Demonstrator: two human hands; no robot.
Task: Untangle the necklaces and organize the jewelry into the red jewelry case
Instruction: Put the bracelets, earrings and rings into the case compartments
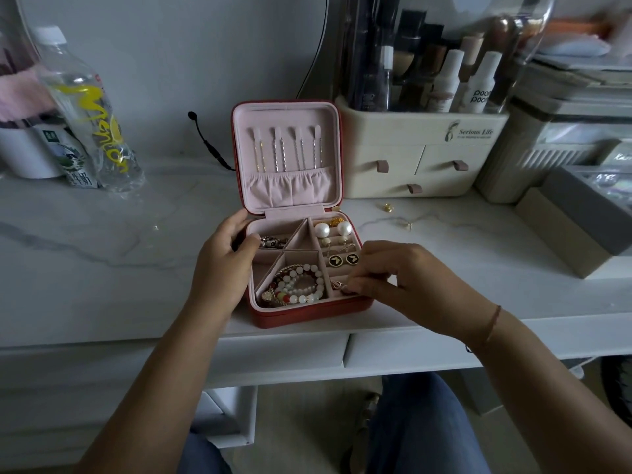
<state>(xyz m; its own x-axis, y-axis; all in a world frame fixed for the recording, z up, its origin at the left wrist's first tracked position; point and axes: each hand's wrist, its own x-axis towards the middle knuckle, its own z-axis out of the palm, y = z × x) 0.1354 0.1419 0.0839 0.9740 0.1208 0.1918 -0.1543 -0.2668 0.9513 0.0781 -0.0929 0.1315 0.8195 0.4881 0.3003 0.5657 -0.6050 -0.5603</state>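
The red jewelry case [307, 314] stands open on the marble desk, pink lid upright with several chains [289, 150] hanging on its hooks. Its tray holds two pearl earrings [333, 229], two black round earrings [343, 260], a heap of beaded bracelets [297, 285] and a small metal charm [272, 241]. My left hand [222, 265] grips the case's left wall, thumb inside the rim. My right hand [403, 278] pinches a small gold piece [338, 285] over the front right compartment. A thin gold necklace [410, 224] and a gold charm [388, 207] lie on the desk to the right.
A cream cosmetics organizer [420, 159] with drawers stands just right of the lid. Grey boxes [574, 213] sit at the far right. A clear bottle [92, 111] and a carton [73, 159] stand at the back left. A black cord [210, 145] lies behind the case.
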